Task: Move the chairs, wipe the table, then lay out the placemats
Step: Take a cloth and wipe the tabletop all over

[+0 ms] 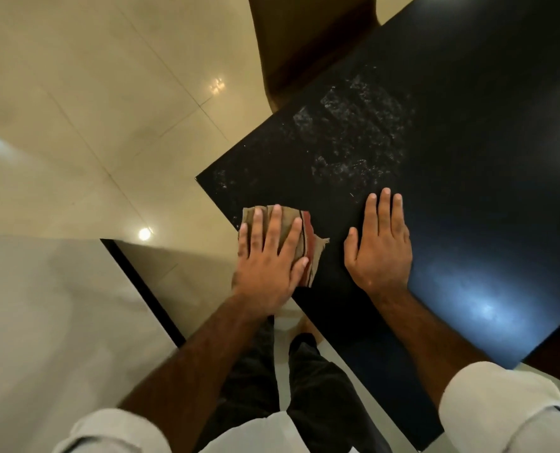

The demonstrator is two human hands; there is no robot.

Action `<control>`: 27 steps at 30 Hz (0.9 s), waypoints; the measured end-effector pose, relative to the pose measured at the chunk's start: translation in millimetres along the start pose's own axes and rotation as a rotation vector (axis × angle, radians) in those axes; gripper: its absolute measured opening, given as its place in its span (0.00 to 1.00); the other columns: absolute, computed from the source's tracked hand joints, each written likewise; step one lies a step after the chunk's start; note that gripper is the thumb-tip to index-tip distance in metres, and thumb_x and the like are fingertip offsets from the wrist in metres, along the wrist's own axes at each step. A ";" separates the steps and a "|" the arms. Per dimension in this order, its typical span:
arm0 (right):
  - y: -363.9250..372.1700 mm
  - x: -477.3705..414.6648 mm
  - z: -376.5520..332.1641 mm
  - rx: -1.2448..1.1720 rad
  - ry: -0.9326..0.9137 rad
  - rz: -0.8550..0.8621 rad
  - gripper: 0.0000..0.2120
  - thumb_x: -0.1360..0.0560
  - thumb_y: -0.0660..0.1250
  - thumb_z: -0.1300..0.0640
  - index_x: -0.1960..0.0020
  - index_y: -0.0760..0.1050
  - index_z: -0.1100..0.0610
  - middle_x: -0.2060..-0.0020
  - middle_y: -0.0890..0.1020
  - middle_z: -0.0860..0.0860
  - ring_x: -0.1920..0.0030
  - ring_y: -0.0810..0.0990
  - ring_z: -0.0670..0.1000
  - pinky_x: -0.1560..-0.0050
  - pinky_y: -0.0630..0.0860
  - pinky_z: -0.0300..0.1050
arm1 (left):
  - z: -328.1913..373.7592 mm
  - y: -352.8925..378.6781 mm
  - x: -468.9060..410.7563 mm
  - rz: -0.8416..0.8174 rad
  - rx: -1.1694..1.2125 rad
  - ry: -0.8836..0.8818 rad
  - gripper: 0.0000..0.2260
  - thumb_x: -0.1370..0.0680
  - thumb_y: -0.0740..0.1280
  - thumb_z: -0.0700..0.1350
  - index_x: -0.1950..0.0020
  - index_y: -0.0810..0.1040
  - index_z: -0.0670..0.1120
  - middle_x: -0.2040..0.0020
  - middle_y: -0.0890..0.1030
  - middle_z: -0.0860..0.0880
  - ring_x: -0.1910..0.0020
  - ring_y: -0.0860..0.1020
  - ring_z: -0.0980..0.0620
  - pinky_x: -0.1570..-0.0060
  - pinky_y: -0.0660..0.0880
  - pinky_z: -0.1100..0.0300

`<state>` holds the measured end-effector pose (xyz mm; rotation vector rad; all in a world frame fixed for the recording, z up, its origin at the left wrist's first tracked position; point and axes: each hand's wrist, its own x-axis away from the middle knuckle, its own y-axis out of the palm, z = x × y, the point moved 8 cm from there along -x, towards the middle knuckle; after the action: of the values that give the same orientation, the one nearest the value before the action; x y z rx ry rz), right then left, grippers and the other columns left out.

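Observation:
A black table point(468, 142) fills the right of the head view, its corner pointing left, with whitish smears and crumbs on its top near the far left. A folded beige cloth with red and black stripes point(308, 233) lies at the table's near left edge. My left hand point(270, 259) presses flat on the cloth with fingers spread and straight. Flat on the bare tabletop just right of the cloth rests my right hand point(380, 250), fingers straight and together. A brown chair point(308, 37) stands at the table's far side, partly tucked under.
Glossy beige floor tiles point(108, 109) spread to the left. A pale surface with a dark edge point(59, 305) sits low on the left beside my legs.

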<state>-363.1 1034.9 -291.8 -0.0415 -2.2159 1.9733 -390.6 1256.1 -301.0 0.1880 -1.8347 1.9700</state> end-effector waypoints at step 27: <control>6.5 -3.9 3.3 0.021 0.029 -0.076 0.39 0.14 0.53 0.40 0.10 0.49 0.60 0.10 0.47 0.57 0.10 0.45 0.57 0.16 0.60 0.59 | -70.6 -76.0 -183.5 0.060 0.088 -0.115 0.35 0.13 0.45 0.67 0.09 0.41 0.53 0.09 0.43 0.41 0.11 0.44 0.33 0.16 0.51 0.27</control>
<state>-360.3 1032.0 -299.0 0.0168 -2.1457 1.9432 -182.2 1285.8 -310.6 0.2816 -1.8445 2.1238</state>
